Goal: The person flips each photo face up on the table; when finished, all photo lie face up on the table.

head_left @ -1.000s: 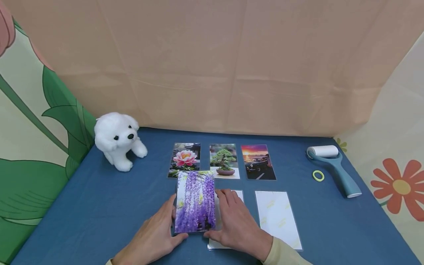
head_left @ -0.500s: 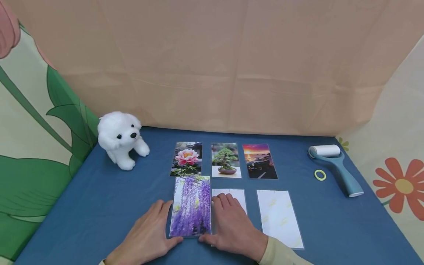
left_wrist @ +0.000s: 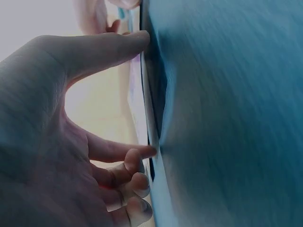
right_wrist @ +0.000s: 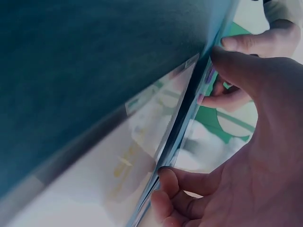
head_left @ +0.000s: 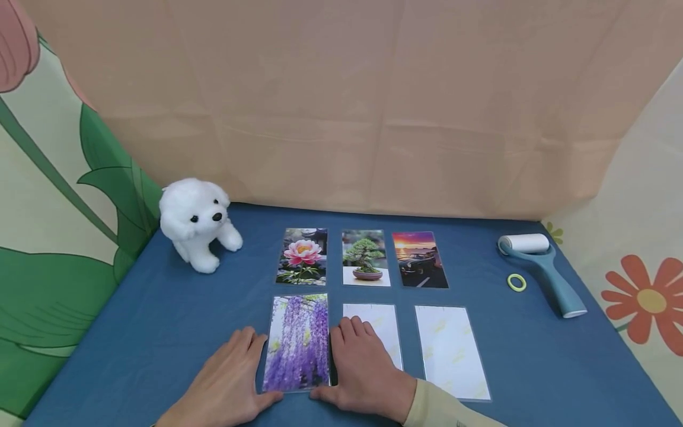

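Card with hanging purple blossoms point(head_left: 296, 344) sits at the blue-covered counter's point(head_left: 133, 356) near side, between the hands. I have the left hand point(head_left: 226, 376) spread wide around its near left corner, thumb at the near edge, forefinger along the left edge. The right hand point(head_left: 370, 370) mirrors it at the right edge, just as wide, so I'm framing the card by its edges. Whether it lies fully flat I can't tell from my feed. A pale card point(head_left: 383, 320) is partly hidden behind the right hand, and a second pale card point(head_left: 452, 353) lies to that hand's right. Beyond the hands I see a row: peony card point(head_left: 302, 258), bonsai card point(head_left: 366, 261), sunset card point(head_left: 420, 261). Farther out, a white plush dog point(head_left: 192, 219) sits beyond the left hand; well right of the right hand lie a yellow-green ring point(head_left: 509, 281) and a lint roller point(head_left: 549, 273).
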Demonstrator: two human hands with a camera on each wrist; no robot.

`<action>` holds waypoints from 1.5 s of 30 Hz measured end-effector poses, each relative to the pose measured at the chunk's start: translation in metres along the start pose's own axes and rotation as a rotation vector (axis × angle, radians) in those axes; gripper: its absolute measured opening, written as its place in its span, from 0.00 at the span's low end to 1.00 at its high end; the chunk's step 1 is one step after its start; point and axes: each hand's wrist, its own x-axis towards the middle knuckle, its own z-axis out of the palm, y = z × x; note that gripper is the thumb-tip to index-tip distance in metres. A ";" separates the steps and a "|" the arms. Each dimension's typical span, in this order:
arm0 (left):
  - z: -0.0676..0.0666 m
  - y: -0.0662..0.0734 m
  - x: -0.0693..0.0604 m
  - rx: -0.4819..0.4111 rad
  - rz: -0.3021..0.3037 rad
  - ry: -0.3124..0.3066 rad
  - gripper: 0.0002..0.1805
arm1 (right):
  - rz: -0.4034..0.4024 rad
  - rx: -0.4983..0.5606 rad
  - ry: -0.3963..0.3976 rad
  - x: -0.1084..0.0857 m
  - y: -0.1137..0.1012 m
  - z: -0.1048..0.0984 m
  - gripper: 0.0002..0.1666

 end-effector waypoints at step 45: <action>-0.007 -0.009 0.008 -0.030 0.008 -0.157 0.39 | -0.119 -0.270 0.076 0.001 -0.009 -0.001 0.45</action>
